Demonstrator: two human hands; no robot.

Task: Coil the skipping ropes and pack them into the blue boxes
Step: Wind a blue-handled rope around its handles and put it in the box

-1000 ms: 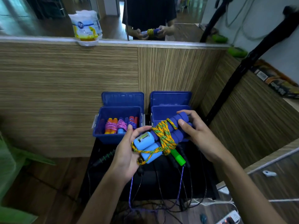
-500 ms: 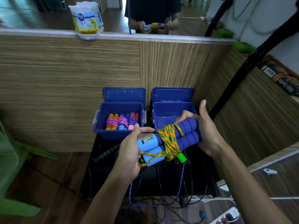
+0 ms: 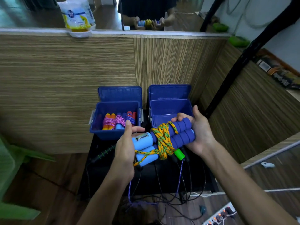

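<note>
Both hands are closed around one coiled skipping rope [image 3: 163,140], held in front of the two blue boxes.

Its pale blue handle ends are gripped by the left hand [image 3: 125,147], its dark foam grips by the right hand [image 3: 200,133]. The right box [image 3: 170,109] lies at twelve o'clock from the bundle; the left box [image 3: 116,120], at eleven, is filled with coiled ropes. Writing on the packet [image 3: 76,14] on the ledge cannot be read.

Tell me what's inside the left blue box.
The left blue box holds three coiled skipping ropes side by side: orange, blue and red handles. The left hand covers its front right corner.
</note>
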